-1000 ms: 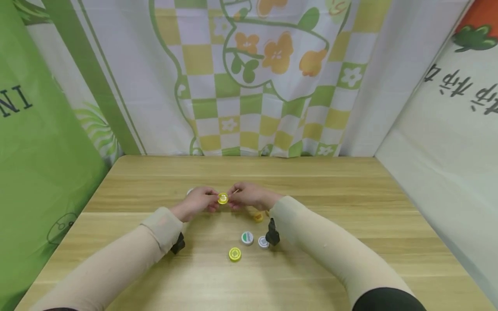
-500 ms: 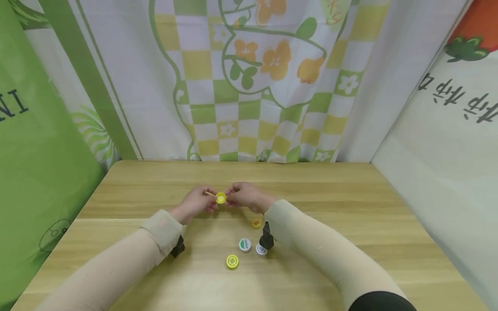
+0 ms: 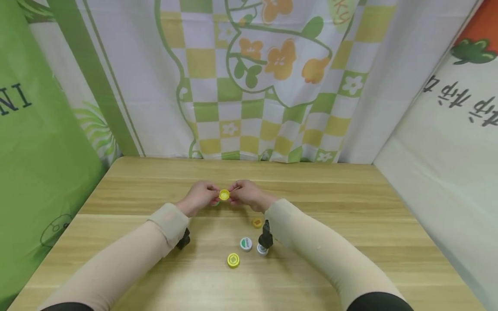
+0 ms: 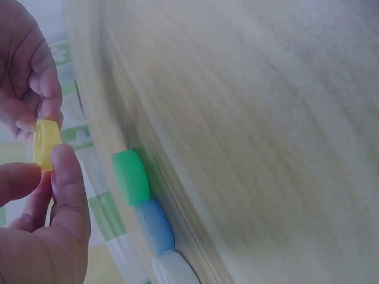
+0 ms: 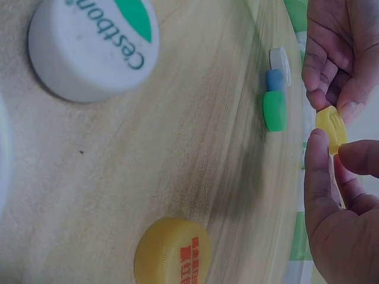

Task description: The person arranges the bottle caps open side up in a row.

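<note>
Pinching a yellow cap (image 3: 224, 195) above the surface (image 3: 330, 198), the left hand (image 3: 200, 198) and the right hand (image 3: 247, 193) are facing each other, the grip of each clamping on an opposite side of the cap; a green cap (image 4: 131, 177), a blue cap (image 4: 155, 226) and a white cap (image 4: 175, 269) are resting in a close row near the left hand. On the near side, an amber cap (image 5: 173, 254) with red print, a green-and-white cap (image 5: 93, 50) and a second yellow cap (image 3: 233, 260) are lying apart; a black wrist device (image 3: 266, 235) is partly covering another white cap (image 3: 262, 250).
</note>
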`<state>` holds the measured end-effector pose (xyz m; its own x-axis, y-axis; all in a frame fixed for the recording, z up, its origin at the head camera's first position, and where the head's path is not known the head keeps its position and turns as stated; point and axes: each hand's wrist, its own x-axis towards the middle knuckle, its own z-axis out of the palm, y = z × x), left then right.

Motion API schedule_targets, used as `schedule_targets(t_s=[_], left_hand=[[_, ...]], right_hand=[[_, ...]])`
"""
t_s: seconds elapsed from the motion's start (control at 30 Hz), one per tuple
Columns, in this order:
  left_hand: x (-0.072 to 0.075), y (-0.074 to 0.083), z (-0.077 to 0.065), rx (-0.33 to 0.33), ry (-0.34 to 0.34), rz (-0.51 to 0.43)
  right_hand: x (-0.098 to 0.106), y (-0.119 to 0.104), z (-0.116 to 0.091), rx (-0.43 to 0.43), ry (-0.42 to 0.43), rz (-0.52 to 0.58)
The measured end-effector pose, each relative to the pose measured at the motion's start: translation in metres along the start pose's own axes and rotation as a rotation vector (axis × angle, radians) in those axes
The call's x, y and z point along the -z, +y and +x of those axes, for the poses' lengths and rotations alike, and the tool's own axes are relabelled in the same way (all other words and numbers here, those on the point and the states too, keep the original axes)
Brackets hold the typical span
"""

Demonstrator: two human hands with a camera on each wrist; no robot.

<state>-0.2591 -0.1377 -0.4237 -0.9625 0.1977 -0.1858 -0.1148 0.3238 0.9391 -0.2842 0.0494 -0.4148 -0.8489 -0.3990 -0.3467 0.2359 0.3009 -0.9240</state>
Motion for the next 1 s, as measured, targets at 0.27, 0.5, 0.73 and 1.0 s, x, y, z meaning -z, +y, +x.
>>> schedule_targets(t_s=[0.27, 0.5, 0.73, 1.0], left_hand=[[0.002, -0.001, 0.006, 0.045, 0.011, -0.002], [0.006, 0.002, 0.009, 0.088, -0.046, 0.028], [0.006, 0.002, 0.015, 0.1, -0.089, 0.059], [0.003, 0.002, 0.016, 0.105, -0.139, -0.028]], right_hand=[[-0.003, 0.001, 0.005, 0.006, 0.007, -0.008], [-0.002, 0.005, 0.01, -0.002, 0.016, -0.026], [0.002, 0.008, 0.014, -0.011, 0.012, -0.031], [0.004, 0.01, 0.01, -0.052, 0.037, -0.028]])
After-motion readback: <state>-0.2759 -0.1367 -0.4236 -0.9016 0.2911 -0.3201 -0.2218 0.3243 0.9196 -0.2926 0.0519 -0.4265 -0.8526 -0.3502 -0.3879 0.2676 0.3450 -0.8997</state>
